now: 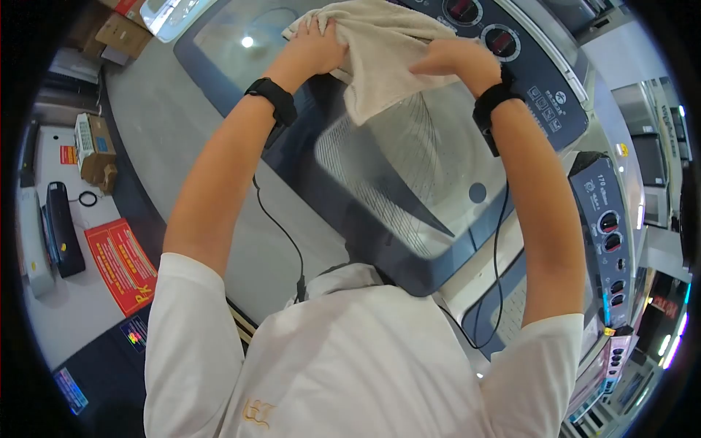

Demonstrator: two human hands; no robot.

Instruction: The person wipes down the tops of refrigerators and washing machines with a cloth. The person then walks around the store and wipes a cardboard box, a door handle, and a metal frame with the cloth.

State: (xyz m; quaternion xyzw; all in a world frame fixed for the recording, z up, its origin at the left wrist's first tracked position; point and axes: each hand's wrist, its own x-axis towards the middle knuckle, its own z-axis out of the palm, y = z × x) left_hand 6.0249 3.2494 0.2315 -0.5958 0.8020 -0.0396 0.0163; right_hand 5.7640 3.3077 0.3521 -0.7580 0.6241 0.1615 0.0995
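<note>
A beige cloth [387,55] lies bunched over the far part of the washing machine lid [438,168], one corner hanging toward me. My left hand [319,48] holds the cloth's left side, its fingertips bent over the fabric. At the cloth's right side is my right hand [467,62], thumb stretched across the fabric and the other fingers mostly hidden. It is close to the dark control panel [548,87] with its round dials. Both wrists carry black bands with cables running down from them. The lid is dark-framed with a see-through window.
Another washing machine panel [610,233] with knobs stands to the right, with more appliances beyond. On the left, a white table bears a red printed sheet [123,266], a black device [64,228] and a small carton [95,150]. Cardboard boxes [123,35] sit at the upper left.
</note>
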